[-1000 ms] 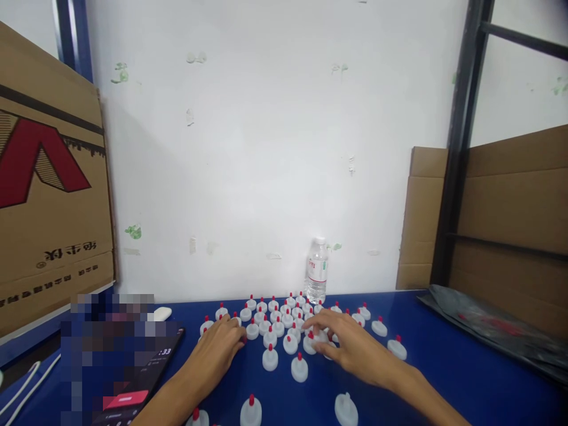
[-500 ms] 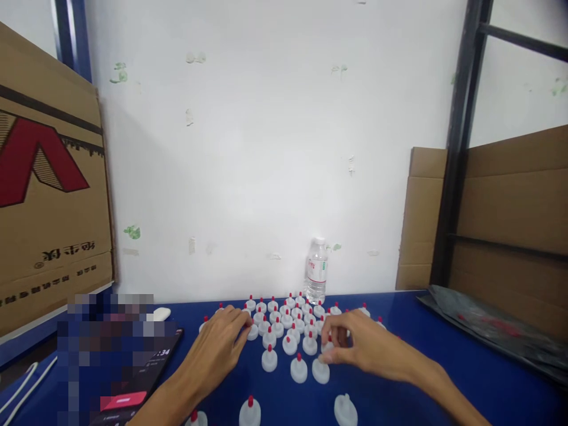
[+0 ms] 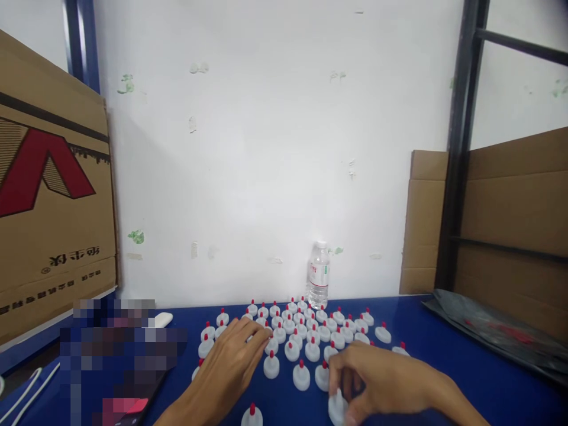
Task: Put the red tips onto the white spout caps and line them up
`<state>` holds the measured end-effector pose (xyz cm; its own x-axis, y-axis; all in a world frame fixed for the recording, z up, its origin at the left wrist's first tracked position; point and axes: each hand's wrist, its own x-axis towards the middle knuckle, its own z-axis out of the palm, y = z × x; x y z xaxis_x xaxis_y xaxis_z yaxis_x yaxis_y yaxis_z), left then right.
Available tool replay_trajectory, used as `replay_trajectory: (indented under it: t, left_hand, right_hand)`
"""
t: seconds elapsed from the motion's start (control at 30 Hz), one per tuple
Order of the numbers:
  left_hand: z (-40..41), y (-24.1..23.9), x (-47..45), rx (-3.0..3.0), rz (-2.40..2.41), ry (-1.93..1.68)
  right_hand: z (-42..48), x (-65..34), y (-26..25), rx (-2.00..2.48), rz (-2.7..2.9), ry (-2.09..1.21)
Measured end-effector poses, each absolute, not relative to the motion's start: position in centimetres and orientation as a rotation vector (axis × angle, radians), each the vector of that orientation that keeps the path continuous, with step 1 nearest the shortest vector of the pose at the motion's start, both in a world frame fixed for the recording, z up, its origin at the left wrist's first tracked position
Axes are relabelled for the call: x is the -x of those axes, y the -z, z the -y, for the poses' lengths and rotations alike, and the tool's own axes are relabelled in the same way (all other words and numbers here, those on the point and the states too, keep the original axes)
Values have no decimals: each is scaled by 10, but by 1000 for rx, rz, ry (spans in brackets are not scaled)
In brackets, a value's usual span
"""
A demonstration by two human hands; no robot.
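Several white caps with red tips (image 3: pixel 302 376) stand in rows on the blue table (image 3: pixel 444 361). My left hand (image 3: pixel 233 361) lies over the left side of the rows, fingers stretched out toward a cap, holding nothing. My right hand (image 3: pixel 384 384) is near the front edge, fingers curled in a pinch on a white cap (image 3: pixel 338 408) at the bottom of the view.
A clear water bottle (image 3: pixel 318 276) stands against the white wall behind the caps. A cardboard box (image 3: pixel 48 195) is at the left, a phone (image 3: pixel 128 405) lies front left, a dark plastic bag (image 3: pixel 501 334) lies at the right, and more cardboard (image 3: pixel 510 207) leans behind a black rack post.
My right hand drew back from the middle of the rows toward me and closed on a white cap near the front. My left hand slid slightly right along the rows.
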<state>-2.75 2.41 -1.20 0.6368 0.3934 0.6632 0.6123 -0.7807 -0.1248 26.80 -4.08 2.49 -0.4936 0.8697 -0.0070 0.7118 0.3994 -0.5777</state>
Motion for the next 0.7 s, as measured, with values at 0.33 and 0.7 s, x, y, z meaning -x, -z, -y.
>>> replay_trajectory:
  t: [0.33, 0.7]
  left_hand:
    - [-12, 9, 14, 2442, 463, 1047]
    - [-12, 14, 13, 2532, 450, 1020]
  right_hand:
    - [38, -231, -10, 1230, 2255, -120]
    - [36, -217, 7, 1076, 2241, -16]
